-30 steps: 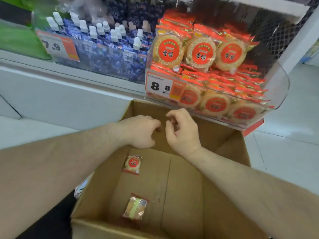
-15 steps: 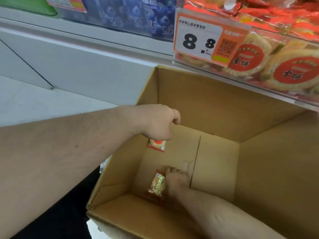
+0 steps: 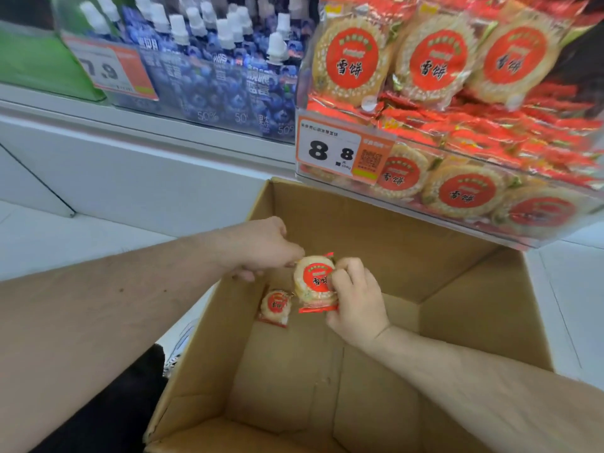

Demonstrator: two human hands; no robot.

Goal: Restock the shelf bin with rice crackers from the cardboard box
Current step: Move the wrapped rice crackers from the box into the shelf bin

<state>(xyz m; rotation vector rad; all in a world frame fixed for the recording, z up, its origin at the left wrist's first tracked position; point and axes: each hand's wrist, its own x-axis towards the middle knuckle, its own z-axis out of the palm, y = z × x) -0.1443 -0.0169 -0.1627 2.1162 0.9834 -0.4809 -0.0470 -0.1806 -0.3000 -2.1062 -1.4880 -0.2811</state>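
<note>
Box (image 3: 457, 282) sits open on the floor right under the bin (image 3: 490, 230), likely so each packet needs only a short lift up and over the clear front. Bin looks nearly full, packets stacked flat below and stood on edge above, red labels facing out. Right hand (image 3: 354, 305) is clamped on one cracker (image 3: 314, 281), fingers curled over its right edge, label turned up, held above the box floor near the far left corner. Left hand (image 3: 261, 248) reaches in from the left, fingertips at the packet's upper left edge; whether it pinches the wrapper or only touches it, cannot tell. One more packet (image 3: 275, 307) lies flat on the box floor, just left of and below the held one, apparently the last. Pouches (image 3: 228, 76) fill the shelf to the left.
</note>
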